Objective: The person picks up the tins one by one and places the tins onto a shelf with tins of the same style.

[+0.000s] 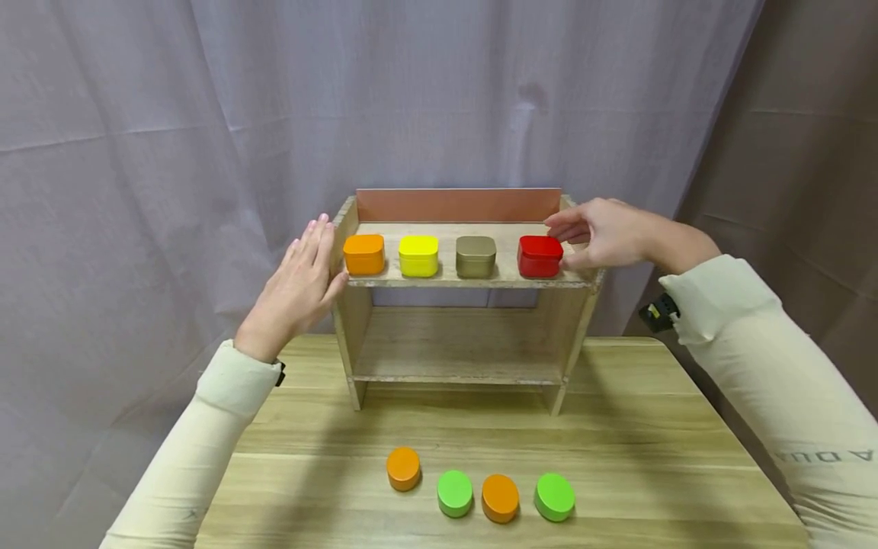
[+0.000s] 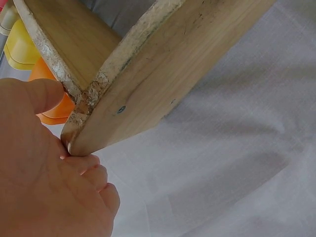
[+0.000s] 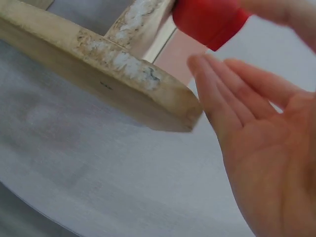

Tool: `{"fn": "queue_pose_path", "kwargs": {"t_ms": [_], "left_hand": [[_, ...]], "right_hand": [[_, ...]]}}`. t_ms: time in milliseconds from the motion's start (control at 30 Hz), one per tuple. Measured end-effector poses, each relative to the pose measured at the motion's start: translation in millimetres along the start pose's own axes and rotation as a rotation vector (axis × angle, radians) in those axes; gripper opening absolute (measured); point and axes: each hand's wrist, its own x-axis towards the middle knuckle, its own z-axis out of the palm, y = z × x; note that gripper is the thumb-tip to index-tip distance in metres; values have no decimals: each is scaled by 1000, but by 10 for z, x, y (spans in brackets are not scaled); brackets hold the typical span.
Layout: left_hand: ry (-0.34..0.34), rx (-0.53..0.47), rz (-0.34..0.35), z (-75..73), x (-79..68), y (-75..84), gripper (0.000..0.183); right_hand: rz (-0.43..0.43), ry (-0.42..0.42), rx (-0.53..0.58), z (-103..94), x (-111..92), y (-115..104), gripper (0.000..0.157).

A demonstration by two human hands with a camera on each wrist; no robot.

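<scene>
In the head view, four lidded boxes stand in a row on the top shelf of a small wooden rack [image 1: 458, 377]: orange [image 1: 364, 255], yellow [image 1: 418, 257], olive-brown [image 1: 475, 258] and red [image 1: 539, 257]. My right hand [image 1: 604, 232] has the red box by its right end, thumb at the side, curved fingers by the rear corner. The right wrist view shows the red box [image 3: 210, 19] between thumb and fingertips. Flat and with straight fingers, my left hand [image 1: 295, 278] rests against the rack's left side, its thumb near the orange box [image 2: 59, 111].
On the table [image 1: 309, 473] before the rack lie two orange round pieces [image 1: 403, 468] and two green ones [image 1: 455, 493]. A reddish-brown board [image 1: 458, 205] lines the back of the top shelf. Grey curtain [image 1: 439, 91] hangs behind.
</scene>
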Motion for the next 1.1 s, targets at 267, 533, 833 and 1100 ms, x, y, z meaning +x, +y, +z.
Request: {"fn": "queue_pose_path", "kwargs": {"t_ms": [267, 533, 833, 1100], "left_hand": [[4, 0, -4, -17, -10, -4, 77], [11, 5, -2, -29, -1, 12, 77], [-7, -5, -2, -34, 15, 38, 76], [-15, 0, -5, -34, 24, 42, 76]], "right_hand": [[-70, 202, -159, -70, -341, -75, 66], [-295, 426, -161, 153, -651, -7, 60], [-392, 399, -75, 696, -947, 171, 64], [-351, 298, -6, 1360, -1124, 444, 57]]}}
